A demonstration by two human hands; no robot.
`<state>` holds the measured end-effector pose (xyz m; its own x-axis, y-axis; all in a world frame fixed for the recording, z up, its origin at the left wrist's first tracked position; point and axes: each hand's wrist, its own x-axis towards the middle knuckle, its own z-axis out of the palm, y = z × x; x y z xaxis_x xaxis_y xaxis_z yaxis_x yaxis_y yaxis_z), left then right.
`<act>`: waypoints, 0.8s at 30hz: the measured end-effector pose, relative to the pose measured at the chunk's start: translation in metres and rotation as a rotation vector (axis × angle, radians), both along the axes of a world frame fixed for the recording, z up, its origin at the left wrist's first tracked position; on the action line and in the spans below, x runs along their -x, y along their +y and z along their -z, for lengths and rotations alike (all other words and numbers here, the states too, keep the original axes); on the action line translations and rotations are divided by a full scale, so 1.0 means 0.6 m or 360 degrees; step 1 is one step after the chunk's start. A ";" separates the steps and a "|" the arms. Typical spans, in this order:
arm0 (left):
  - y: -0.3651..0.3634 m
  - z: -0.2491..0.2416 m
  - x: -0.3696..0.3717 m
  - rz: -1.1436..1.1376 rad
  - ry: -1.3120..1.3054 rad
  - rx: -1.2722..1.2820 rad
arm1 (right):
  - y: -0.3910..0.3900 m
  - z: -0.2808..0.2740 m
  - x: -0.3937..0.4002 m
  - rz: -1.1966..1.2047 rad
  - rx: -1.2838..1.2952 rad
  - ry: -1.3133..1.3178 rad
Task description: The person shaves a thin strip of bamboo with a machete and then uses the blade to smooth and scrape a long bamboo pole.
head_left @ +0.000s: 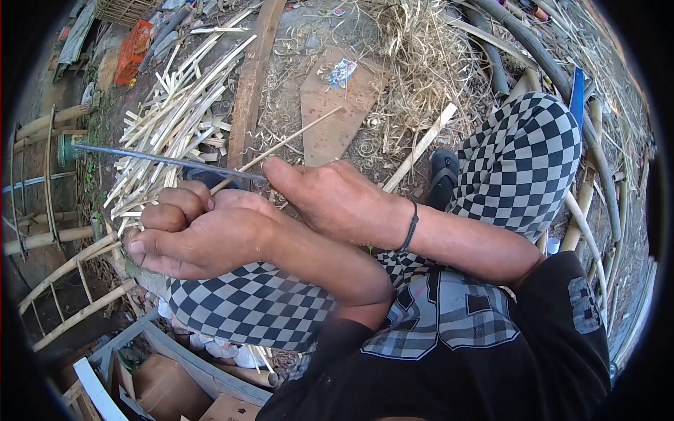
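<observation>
My left hand (210, 235) is a closed fist, and a thin bamboo stick (295, 133) runs out of it, up and to the right. Slightly above and to its right, my right hand (330, 196), with a dark cord at the wrist, is closed on a knife. The knife's long narrow blade (165, 160) points left, passing over the left fist and across the stick near my right thumb. Its handle is hidden by the hand. A brown board (337, 98) with a small blue-and-white packet (342, 73) on it lies on the ground beyond the hands.
A heap of split bamboo strips (175, 119) lies to the left, beside a wooden plank (251, 77). Curly shavings (421, 63) pile up ahead. Bamboo poles (597, 154) lie right. An orange crate (133, 52) sits far left; a grey wooden frame (182, 365) stands lower left.
</observation>
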<state>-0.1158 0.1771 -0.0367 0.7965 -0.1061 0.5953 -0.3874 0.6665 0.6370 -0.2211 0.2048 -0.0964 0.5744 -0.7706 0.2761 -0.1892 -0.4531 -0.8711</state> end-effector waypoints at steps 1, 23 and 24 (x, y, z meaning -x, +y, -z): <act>0.001 0.001 -0.002 -0.0005 -0.0006 -0.0009 | 0.003 0.005 -0.004 -0.0003 -0.0095 0.0024; 0.013 0.002 0.006 0.0200 0.0095 0.0029 | 0.015 0.030 0.004 0.0175 0.0148 0.0171; 0.013 0.000 0.007 0.0194 0.0102 0.0024 | 0.008 0.045 0.004 0.0180 0.0122 0.0225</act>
<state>-0.1202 0.1852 -0.0365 0.8145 -0.1957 0.5461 -0.2621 0.7156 0.6475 -0.2235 0.2099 -0.1236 0.5226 -0.8123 0.2590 -0.3606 -0.4858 -0.7962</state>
